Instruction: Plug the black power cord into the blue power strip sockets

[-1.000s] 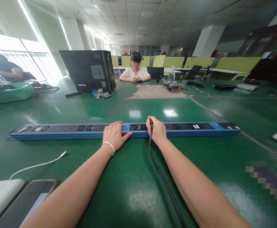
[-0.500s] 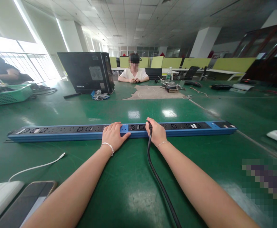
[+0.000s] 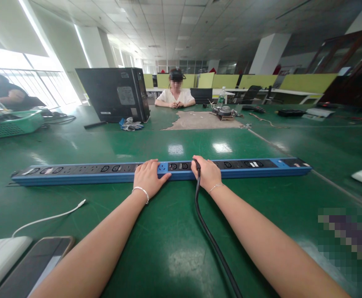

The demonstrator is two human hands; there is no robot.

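A long blue power strip (image 3: 75,179) with a black socket face lies across the green table in front of me. Just left of its middle, my left hand (image 3: 147,178) grips it from above, fingers over the top and thumb stretched along it toward a blue socket. Closed around the plug end of a black power cord (image 3: 212,240), my right hand (image 3: 208,171) is at the strip, right of the middle. The plug itself is mostly covered by my fingers, so I cannot tell how far it sits in a socket. The cord hangs down toward me.
A phone (image 3: 34,265), a white box-shaped device (image 3: 3,260) and a white cable (image 3: 50,217) lie at the near left. Farther back stand a black computer case (image 3: 112,95), gloves (image 3: 131,124), a green basket (image 3: 16,124) and a bottle (image 3: 221,97). A person (image 3: 175,97) sits opposite.
My right hand has shifted very slightly to the right with the cord. My left hand stays in the same place on the strip.
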